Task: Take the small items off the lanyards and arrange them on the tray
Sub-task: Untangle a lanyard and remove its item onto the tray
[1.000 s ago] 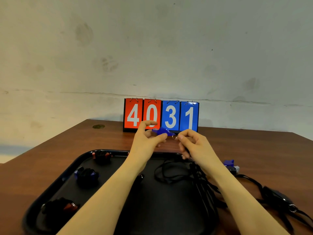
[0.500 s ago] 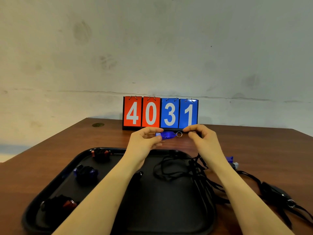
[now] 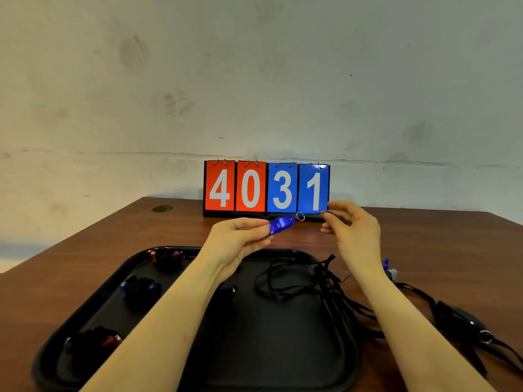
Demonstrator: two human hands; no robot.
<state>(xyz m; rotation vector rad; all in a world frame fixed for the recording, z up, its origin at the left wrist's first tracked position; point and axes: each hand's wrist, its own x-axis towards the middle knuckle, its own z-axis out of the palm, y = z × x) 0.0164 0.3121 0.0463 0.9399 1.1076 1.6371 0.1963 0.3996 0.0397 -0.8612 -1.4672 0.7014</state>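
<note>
My left hand point(image 3: 240, 239) pinches a small blue whistle point(image 3: 281, 224) above the far edge of the black tray point(image 3: 277, 360). A metal ring point(image 3: 300, 216) sticks out of the whistle's right end. My right hand point(image 3: 353, 233) is just right of the ring and pinches the thin black cord of a lanyard point(image 3: 328, 213). More black lanyards point(image 3: 319, 281) lie tangled across the tray's right side. Small items rest on the tray's left side: a red and black one point(image 3: 167, 255), a blue and black one point(image 3: 141, 287) and another red and black one point(image 3: 93, 342).
A flip scoreboard point(image 3: 266, 189) reading 4031 stands at the back of the brown table point(image 3: 441, 250) against a pale wall. A blue item point(image 3: 389, 268) and a black item with straps point(image 3: 464, 321) lie on the table right of the tray.
My hands have drawn apart: the right hand moved right with the cord, away from the ring. The left hand turned the whistle so its ring end points up and right.
</note>
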